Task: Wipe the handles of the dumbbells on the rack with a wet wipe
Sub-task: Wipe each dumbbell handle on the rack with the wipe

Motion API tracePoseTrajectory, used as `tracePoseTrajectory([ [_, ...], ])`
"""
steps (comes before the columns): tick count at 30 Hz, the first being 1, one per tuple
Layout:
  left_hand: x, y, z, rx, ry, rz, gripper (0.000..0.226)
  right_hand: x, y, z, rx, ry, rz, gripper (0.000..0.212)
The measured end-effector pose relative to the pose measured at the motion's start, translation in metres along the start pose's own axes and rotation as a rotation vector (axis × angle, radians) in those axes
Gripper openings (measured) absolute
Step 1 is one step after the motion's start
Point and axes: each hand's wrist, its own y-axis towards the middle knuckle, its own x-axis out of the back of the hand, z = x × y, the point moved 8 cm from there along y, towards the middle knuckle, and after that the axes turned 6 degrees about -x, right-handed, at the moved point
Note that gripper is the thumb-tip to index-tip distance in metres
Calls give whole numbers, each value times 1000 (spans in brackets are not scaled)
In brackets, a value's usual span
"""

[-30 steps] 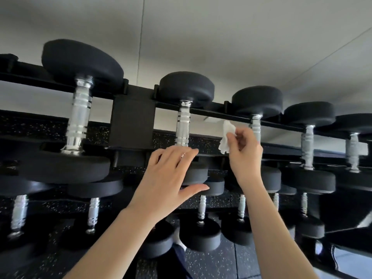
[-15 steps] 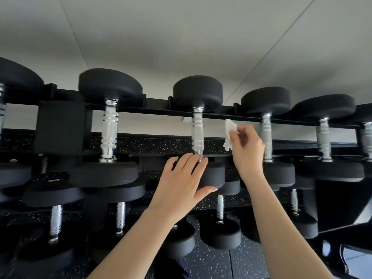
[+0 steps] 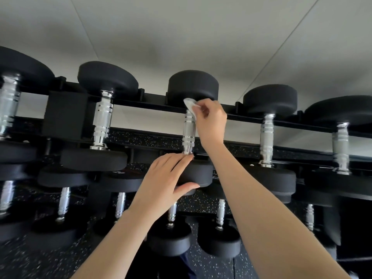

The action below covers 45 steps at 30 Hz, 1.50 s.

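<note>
Head view: the wet wipe (image 3: 190,104) is pinched in the right hand (image 3: 211,119) and laid against the top of the chrome handle (image 3: 188,135) of the middle dumbbell (image 3: 193,85) on the upper rail of the rack (image 3: 64,115). That dumbbell's near head (image 3: 199,172) is steadied by the left hand (image 3: 167,182), fingers straight on top and thumb at the rim. The wet wipe is judged limp, light and damp, and best wrapped round the handle. The ridged chrome is judged stiff and likely slippery once wetted, and the dumbbell heavy.

We find the leftmost dumbbell (image 3: 9,101) cut by the left edge and blurred, the rightmost dumbbell (image 3: 341,141) cut by the right edge. The right hand (image 3: 211,121) hides part of the wet wipe (image 3: 189,103), which covers the top of the handle (image 3: 188,133). We cannot read the marking (image 3: 118,172) on a lower dumbbell head (image 3: 126,181).
</note>
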Motion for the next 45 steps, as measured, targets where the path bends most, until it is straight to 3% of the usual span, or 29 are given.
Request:
tracePoseTrajectory([
  [6,-1,0,2,2,-26,-42,60,-3,0,-4,-118,108,-91,2],
  [19,-2,-1,3,9,-27,-38,63,2,-50,-15,-73,-45,394,5],
  [25,1,-3,3,23,-67,-75,61,5,-63,-37,-174,-21,528,13],
  [35,-1,-2,6,52,-92,-52,62,9,-50,-48,-373,231,307,14],
  [45,-1,-3,8,35,-112,-92,61,0,-2,-32,-371,300,90,10],
])
